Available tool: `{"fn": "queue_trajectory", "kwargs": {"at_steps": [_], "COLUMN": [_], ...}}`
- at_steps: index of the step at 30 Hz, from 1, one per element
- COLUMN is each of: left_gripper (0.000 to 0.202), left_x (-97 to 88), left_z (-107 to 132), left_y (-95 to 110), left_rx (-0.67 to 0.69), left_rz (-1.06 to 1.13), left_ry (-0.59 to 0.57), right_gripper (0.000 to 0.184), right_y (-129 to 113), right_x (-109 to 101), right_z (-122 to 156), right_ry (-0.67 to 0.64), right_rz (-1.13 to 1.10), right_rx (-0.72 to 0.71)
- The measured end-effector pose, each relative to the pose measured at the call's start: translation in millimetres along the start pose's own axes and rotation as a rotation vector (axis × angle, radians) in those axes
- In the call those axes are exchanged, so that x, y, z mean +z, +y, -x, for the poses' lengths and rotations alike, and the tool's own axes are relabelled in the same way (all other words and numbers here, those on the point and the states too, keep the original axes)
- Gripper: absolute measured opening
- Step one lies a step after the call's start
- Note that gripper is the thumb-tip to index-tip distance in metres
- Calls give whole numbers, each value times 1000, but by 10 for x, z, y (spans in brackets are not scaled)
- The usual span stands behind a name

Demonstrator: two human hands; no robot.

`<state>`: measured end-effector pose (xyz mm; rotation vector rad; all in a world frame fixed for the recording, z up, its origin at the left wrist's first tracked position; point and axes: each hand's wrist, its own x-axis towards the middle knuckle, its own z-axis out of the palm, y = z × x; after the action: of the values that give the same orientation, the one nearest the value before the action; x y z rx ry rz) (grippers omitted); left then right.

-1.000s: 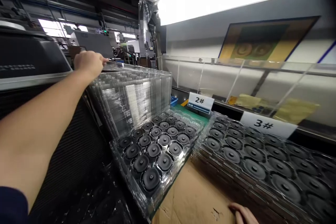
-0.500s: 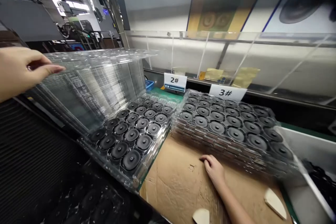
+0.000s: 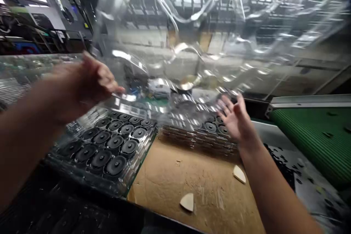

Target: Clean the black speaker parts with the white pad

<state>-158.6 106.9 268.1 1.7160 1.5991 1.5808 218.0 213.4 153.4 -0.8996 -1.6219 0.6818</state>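
Observation:
An empty clear plastic tray (image 3: 192, 36) is up in the air, tilted toward me and blurred by motion. My left hand (image 3: 90, 80) pinches its left lower edge. My right hand (image 3: 236, 117) is raised with fingers spread, just under the tray's lower right edge; I cannot tell if it touches. Below on the left lies a clear tray of round black speaker parts (image 3: 109, 142). A stack of filled trays (image 3: 203, 131) sits behind my right hand.
A stack of empty clear trays (image 3: 24, 73) stands at the far left. Brown cardboard (image 3: 192, 175) covers the bench, with two pale wedge pieces (image 3: 238, 173) on it. A green ribbed belt (image 3: 312, 135) runs at the right.
My left hand lifted one empty tray off the stack and swung it right and up in front of me. My right hand rose from the cardboard toward the tray. The view has turned right.

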Motion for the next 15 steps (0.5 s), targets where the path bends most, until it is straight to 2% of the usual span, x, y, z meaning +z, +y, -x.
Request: {"fn": "queue_trajectory", "kwargs": {"at_steps": [1, 2, 4, 6, 8, 10, 12, 13, 15], "left_gripper": [44, 42, 28, 13, 28, 33, 30, 28, 28], "left_x": [207, 391, 680, 871, 986, 1052, 1085, 1093, 1094], "left_z": [33, 77, 184, 305, 438, 588, 765, 867, 1103], "left_y": [-37, -98, -273, -468, -605, -645, -609, -584, -569], "left_rx": [-116, -263, -367, -432, -491, -534, -558, -569, -606], "left_rz": [268, 422, 450, 453, 455, 453, 445, 440, 443], "left_ry": [-132, -200, -270, -318, -417, -568, -738, -813, -925], "right_gripper": [70, 66, 56, 42, 30, 24, 25, 25, 24], "right_y": [-51, -119, -318, -581, -835, -978, -927, -820, -466], "right_x": [-142, -282, -537, -721, -809, -802, -719, -653, -484], "right_z": [-8, 12, 105, 208, 265, 250, 171, 119, 20], "right_ry": [58, 112, 219, 340, 457, 538, 535, 501, 382], "right_rz": [1, 5, 17, 22, 75, 320, 647, 777, 902], "right_rx": [-13, -28, -66, -125, -206, -309, -393, -416, -430]}}
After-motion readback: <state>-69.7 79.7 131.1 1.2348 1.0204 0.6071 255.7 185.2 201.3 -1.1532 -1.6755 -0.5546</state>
